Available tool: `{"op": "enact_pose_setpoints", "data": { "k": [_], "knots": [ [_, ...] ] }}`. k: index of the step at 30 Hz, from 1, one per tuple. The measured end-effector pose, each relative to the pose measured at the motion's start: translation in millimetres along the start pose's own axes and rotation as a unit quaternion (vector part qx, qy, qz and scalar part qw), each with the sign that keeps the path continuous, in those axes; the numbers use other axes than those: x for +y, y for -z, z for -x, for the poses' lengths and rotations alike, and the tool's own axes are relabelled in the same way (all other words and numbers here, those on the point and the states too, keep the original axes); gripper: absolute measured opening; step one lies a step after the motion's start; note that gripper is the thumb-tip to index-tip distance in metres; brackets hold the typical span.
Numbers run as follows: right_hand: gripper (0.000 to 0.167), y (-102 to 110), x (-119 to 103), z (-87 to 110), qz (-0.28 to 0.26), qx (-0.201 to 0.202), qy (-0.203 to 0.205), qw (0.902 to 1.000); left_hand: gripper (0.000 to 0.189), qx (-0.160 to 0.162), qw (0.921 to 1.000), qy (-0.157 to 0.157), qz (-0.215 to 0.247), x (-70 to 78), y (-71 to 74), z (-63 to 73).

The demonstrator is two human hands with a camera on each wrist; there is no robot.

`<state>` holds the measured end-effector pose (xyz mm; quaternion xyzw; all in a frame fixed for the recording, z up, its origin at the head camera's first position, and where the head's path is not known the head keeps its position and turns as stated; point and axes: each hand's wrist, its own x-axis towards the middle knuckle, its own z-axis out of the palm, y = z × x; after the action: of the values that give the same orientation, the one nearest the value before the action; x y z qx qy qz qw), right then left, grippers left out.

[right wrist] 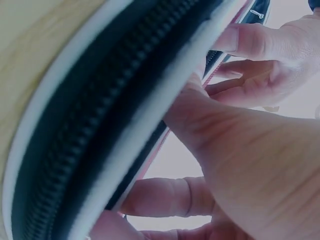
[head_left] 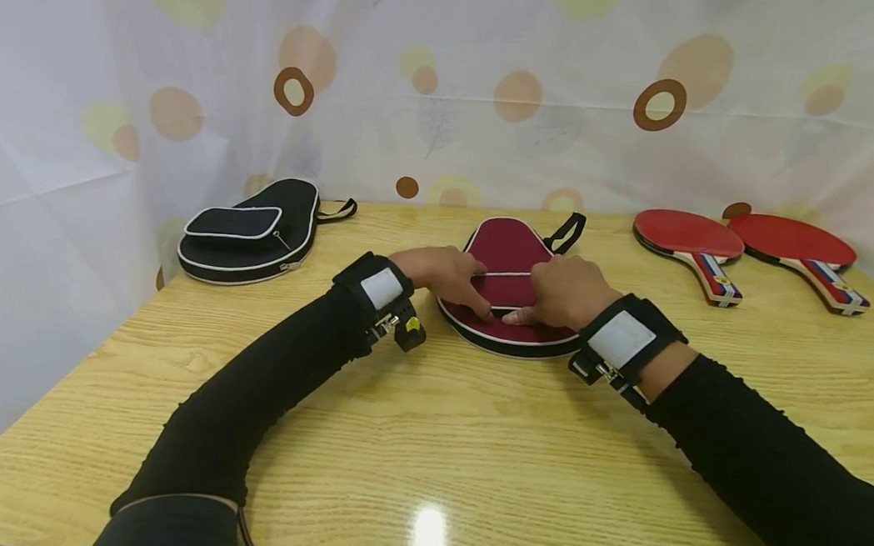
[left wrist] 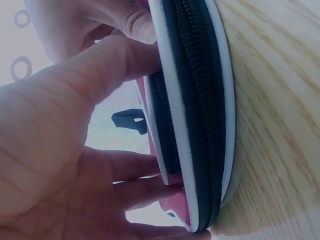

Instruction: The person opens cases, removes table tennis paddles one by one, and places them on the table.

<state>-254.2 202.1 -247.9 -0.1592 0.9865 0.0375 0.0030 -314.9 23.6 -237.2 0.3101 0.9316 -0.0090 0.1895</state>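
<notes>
A dark red table tennis bat case [head_left: 510,237] with white piping and a black loop lies flat in front of me. My left hand [head_left: 448,275] holds the left end of its raised front pocket [head_left: 507,291], and my right hand [head_left: 567,293] holds the right end. Both thumbs point inward along the pocket's near edge, almost meeting. In the left wrist view, the fingers reach to the case's side while the thumb lies by the pocket zip. A black zip [right wrist: 100,105] runs around the case's rim in the right wrist view; some right fingertips are hidden.
On the left lies a black bat case [head_left: 247,240] with a front pocket and loop. Two red bats [head_left: 687,232] with striped handles lie at the back right on the wooden table [head_left: 365,469]. Behind stands a patterned curtain [head_left: 475,142].
</notes>
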Motion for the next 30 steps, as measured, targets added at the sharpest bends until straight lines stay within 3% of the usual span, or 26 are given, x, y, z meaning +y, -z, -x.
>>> {"op": "enact_pose_setpoints", "data": {
  "k": [7, 19, 24, 30],
  "knots": [
    [0.051, -4.0, -1.7, -1.5, -0.056, -0.011, 0.018, 0.9982, 0.078, 0.002, 0.9998, 0.004, 0.018, -2.6, -3.5, -1.4],
    [0.048, -1.8, 1.3, -4.8, -0.062, -0.055, 0.019, 0.9964, 0.068, 0.024, 0.9997, -0.003, 0.002, -3.6, -3.8, 0.0],
    [0.049, -2.4, 7.6, -7.9, -0.087, -0.091, 0.027, 0.9917, 0.071, 0.026, 0.9996, 0.007, -0.001, -3.2, -1.7, 1.8],
    [0.050, -5.0, 11.0, -9.1, -0.103, -0.105, 0.022, 0.9889, 0.068, 0.021, 0.9996, 0.017, 0.005, -2.3, -1.5, 3.9]
  ]
}}
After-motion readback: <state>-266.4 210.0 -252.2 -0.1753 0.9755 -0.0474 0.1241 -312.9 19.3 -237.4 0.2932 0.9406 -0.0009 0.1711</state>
